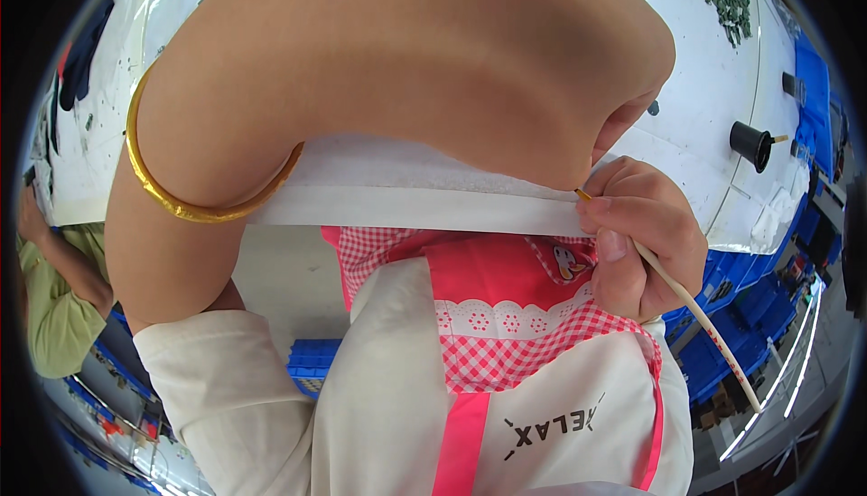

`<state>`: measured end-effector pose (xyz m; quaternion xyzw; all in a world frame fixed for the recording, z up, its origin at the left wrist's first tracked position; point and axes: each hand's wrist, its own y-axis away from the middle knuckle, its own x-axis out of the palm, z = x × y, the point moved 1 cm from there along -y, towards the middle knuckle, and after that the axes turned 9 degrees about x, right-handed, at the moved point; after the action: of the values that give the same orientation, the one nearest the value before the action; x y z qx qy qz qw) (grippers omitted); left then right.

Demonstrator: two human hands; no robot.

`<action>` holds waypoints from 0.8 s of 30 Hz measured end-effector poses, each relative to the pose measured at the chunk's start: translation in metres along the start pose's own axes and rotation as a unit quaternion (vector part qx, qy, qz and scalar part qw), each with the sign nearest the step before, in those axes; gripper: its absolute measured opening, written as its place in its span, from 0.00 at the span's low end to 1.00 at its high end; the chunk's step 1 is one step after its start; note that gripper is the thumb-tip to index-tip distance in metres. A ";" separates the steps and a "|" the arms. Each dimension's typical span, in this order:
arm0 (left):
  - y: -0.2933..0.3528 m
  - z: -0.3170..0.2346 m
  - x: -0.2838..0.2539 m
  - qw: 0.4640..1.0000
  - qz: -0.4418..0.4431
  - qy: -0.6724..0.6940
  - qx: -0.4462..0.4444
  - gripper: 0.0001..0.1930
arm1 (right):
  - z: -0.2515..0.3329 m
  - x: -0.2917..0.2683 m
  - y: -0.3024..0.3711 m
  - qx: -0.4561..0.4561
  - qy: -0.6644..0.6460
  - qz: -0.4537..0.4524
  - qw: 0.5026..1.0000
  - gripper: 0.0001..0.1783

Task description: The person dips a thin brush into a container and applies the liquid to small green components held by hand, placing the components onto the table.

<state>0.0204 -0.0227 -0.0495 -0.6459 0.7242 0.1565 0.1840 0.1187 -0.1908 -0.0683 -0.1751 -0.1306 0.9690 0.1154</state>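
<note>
My left hand is very close to the view, its forearm arching across with a gold bangle around it. Its fingers look curled at the right side and are mostly hidden behind the hand; whatever they hold cannot be seen. In my right hand is a thin paintbrush with a pale handle, pinched between thumb and fingers. The brush's tip points at the lower edge of my left hand, and I cannot tell whether it touches anything there. Both hands are over the table's near edge.
Small dark green pieces lie in a pile on the white table, at the far right. A black cup with a stick stands near the right edge. Blue crates are beyond it. Another person's green sleeve is at left.
</note>
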 end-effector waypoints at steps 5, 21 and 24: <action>-0.001 0.002 0.000 1.000 -0.003 0.000 0.001 0.08 | 0.000 0.000 0.000 0.004 0.006 0.010 1.000 0.14; 0.004 -0.001 -0.023 0.999 -0.030 -0.003 -0.035 0.09 | -0.003 -0.004 0.002 0.004 -0.012 -0.005 1.000 0.12; 0.009 -0.013 -0.047 0.993 -0.077 0.004 -0.084 0.09 | 0.001 -0.007 0.004 0.011 -0.059 -0.029 0.998 0.11</action>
<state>0.0148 0.0139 -0.0160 -0.7138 0.6570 0.1999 0.1376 0.1241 -0.1970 -0.0664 -0.1129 -0.1317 0.9752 0.1372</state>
